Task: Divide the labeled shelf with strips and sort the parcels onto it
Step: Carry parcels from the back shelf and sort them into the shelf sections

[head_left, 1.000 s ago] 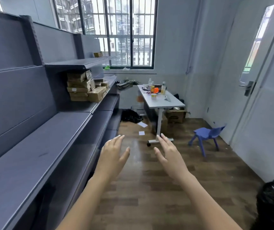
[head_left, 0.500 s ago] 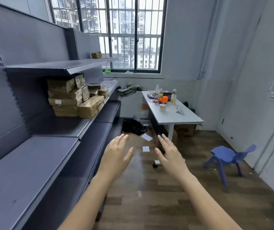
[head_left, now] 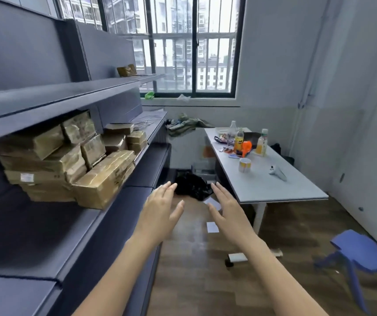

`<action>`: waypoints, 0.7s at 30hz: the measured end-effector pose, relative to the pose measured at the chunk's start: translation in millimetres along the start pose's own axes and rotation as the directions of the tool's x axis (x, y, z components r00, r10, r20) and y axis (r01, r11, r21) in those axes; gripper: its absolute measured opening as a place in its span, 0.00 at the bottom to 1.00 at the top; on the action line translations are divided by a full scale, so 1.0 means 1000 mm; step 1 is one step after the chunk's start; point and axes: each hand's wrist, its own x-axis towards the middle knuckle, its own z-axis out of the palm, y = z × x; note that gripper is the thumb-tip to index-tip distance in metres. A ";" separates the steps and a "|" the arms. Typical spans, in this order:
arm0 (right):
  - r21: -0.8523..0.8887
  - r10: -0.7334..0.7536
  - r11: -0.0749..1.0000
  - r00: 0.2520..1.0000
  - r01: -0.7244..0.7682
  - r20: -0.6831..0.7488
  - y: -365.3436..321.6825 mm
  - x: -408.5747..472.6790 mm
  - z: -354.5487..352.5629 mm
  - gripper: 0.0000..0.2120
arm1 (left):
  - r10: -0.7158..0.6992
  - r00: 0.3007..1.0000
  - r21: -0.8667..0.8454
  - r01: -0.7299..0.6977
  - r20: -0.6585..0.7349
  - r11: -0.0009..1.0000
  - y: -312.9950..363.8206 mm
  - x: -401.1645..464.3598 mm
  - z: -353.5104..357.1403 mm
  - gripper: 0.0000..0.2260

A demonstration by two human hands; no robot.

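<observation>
Left hand (head_left: 160,213) and right hand (head_left: 229,212) raised side by side over wooden floor (head_left: 194,281), palms facing each other, fingers straight and spread, holding nothing. Left of hands, dark grey metal shelf (head_left: 46,224) runs lengthwise toward window (head_left: 194,46). Stack of tape-wrapped brown cardboard parcels (head_left: 68,160) on shelf; front parcel angled toward shelf edge. Beyond, white counter (head_left: 274,188) carries bottles.

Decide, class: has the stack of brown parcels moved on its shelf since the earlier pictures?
No. The stack of brown parcels sits under the same upper shelf; only the camera came nearer.
</observation>
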 end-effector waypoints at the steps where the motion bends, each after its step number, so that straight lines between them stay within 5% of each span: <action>1: 0.007 -0.017 1.000 1.000 0.017 -0.002 0.013 0.032 0.006 0.26 | -0.011 1.000 0.012 0.011 -0.005 1.000 -0.010 0.028 0.010 0.24; 10: 0.030 -0.178 0.984 0.983 0.177 0.050 0.094 0.331 0.027 0.25 | -0.156 0.981 0.036 0.161 -0.116 0.986 -0.085 0.289 0.065 0.25; 21: 0.147 -0.308 0.948 0.934 0.283 0.183 0.138 0.565 0.130 0.26 | -0.349 0.918 0.057 0.365 -0.189 0.929 -0.226 0.466 0.102 0.23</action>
